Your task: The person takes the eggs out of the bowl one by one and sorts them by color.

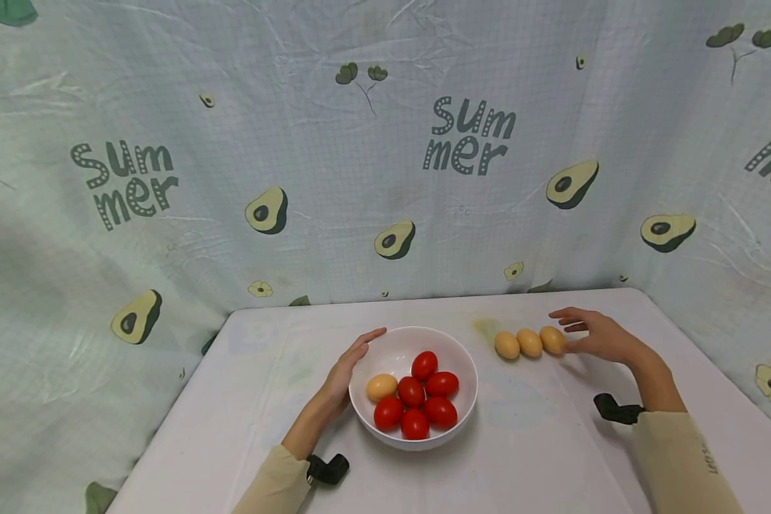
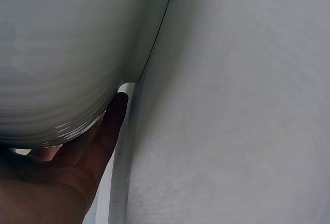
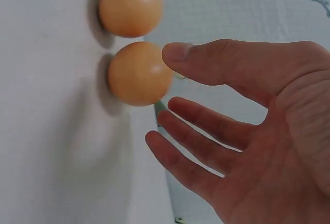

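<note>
A white bowl (image 1: 413, 444) stands on the table with several red egg-shaped things (image 1: 411, 392) and one tan egg (image 1: 382, 387) in it. My left hand (image 1: 342, 371) lies against the bowl's left outer side, its fingers extended along the wall. In the left wrist view, those fingers (image 2: 105, 141) touch the bowl's outside (image 2: 62, 64). Three tan eggs (image 1: 530, 343) form a row to the right of the bowl. Beside the rightmost one (image 3: 140, 73), my right hand (image 1: 607, 339) hovers with fingers spread, the thumb close to the egg. Nothing is in its grasp.
The white-covered table (image 1: 514, 457) ends at a pale curtain (image 1: 334, 157) printed with avocados and lettering, which also hangs at both sides. A yellowish stain (image 1: 486, 328) marks the cloth near the eggs. Each wrist carries a black camera mount (image 1: 619, 409).
</note>
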`<state>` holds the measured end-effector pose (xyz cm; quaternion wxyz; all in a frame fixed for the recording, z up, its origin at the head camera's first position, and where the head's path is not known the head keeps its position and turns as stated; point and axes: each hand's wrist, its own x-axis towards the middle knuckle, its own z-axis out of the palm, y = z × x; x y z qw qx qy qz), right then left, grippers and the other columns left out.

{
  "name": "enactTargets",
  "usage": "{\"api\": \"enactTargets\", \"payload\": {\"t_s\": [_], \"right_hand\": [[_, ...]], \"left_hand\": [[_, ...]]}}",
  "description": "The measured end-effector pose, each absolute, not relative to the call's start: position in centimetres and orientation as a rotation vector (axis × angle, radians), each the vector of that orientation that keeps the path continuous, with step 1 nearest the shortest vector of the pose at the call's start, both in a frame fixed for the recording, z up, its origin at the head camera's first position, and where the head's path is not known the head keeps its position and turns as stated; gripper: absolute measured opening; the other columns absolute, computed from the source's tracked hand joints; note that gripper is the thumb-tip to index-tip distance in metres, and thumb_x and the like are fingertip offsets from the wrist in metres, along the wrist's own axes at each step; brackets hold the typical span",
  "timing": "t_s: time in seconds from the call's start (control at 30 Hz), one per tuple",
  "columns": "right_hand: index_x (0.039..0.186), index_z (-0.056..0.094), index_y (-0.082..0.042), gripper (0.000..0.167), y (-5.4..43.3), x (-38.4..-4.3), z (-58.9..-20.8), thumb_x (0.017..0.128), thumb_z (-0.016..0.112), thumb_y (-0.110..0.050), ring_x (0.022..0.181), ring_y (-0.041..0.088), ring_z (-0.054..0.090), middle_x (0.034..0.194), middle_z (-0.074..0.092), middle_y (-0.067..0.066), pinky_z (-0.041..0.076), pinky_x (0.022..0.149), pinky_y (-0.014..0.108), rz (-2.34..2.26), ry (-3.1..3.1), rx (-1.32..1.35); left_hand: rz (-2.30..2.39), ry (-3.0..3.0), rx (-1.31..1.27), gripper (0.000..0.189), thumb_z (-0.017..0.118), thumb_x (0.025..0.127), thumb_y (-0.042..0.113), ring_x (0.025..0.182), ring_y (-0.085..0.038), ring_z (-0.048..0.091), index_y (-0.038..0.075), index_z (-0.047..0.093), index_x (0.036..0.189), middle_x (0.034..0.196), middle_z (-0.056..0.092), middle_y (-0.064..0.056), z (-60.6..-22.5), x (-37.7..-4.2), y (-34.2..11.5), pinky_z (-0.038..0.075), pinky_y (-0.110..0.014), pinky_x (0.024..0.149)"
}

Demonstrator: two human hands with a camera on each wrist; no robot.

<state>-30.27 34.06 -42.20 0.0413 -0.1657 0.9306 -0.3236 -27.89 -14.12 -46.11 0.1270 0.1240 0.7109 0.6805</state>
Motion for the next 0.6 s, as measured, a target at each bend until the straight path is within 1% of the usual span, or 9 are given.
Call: {"api": "enactTargets", "payload": {"t_s": [0.2,0.33,0.5,0.6], "right_hand": [[0.143,0.052,0.003,0.059,32.7,-29.7,-40.4,0.093,0.076,-0.017,0.126,0.052,0.057,0.143,0.054,0.034,0.056,0.098,0.06,-0.962,2.921,-0.561],[0.143,0.054,0.0,0.055,31.2,-29.1,-39.2,0.095,0.074,-0.019,0.126,0.048,0.059,0.143,0.056,0.03,0.057,0.098,0.057,-0.994,2.945,-0.614],[0.142,0.057,-0.002,0.052,29.5,-28.5,-38.1,0.094,0.074,-0.011,0.126,0.043,0.062,0.143,0.06,0.023,0.057,0.098,0.054,-0.995,2.977,-0.683],[0.14,0.058,-0.002,0.05,28.4,-28.3,-37.7,0.093,0.073,-0.007,0.124,0.042,0.063,0.141,0.062,0.021,0.058,0.097,0.053,-0.969,3.003,-0.74]], "left_hand": [[1.97,2.077,0.373,0.051,0.025,0.111,0.034,0.152,-0.031,0.039,0.025,0.041,0.159,0.17,0.032,-0.002,-46.1,-27.9,-14.1,0.031,-0.049,0.126],[1.97,2.079,0.375,0.051,0.026,0.111,0.034,0.153,-0.03,0.037,0.025,0.041,0.159,0.17,0.031,-0.001,-46.0,-27.9,-14.1,0.031,-0.049,0.126],[1.957,2.086,0.4,0.052,0.025,0.111,0.035,0.153,-0.034,0.036,0.023,0.039,0.16,0.171,0.029,-0.004,-46.1,-27.9,-14.2,0.031,-0.05,0.125],[1.953,2.087,0.393,0.052,0.025,0.111,0.035,0.153,-0.033,0.037,0.023,0.04,0.159,0.171,0.029,-0.004,-46.1,-27.9,-14.2,0.032,-0.05,0.125]]}}
